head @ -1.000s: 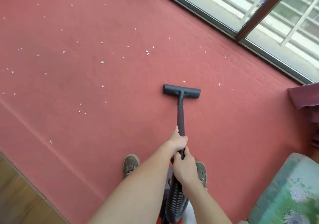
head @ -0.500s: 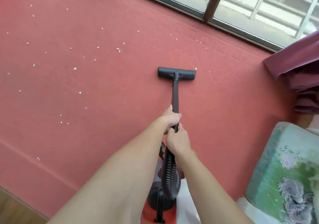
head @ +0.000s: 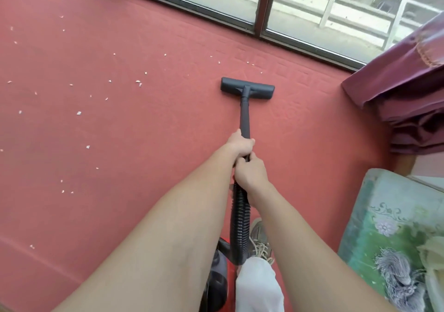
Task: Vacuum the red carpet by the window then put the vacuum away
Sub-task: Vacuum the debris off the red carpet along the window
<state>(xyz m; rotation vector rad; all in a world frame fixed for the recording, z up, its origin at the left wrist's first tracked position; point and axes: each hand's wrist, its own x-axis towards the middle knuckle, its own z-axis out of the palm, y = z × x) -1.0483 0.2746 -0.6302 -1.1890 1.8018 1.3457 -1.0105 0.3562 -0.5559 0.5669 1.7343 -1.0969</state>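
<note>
Left hand (head: 241,144): I see its fingers curled right round the black wand (head: 245,117), gripping it at the lower end of the bare tube.
Right hand (head: 251,173): I see it closed tight on the same wand just below the left one, and the two hands touch. Its lower edge sits where the ribbed hose (head: 240,225) begins.
Floor head (head: 247,88): it lies flat on the red carpet (head: 120,215), straight ahead of both hands, near the window (head: 262,2) frame but apart from it.
Hose run: it drops from the right hand between the forearms to the vacuum body (head: 217,285).
Vacuum body: red and black, low at the bottom edge. I can make out little of it behind the left forearm.
White scraps (head: 78,113): scattered over the carpet left of the floor head, with a few between it and the window.
Right side: a purple curtain (head: 408,83) bunches at the window's end, with a green flowered cushion (head: 396,239) below it.
Feet: one shoe (head: 260,242) and a pale trouser leg (head: 257,285) show just beside the hose.
</note>
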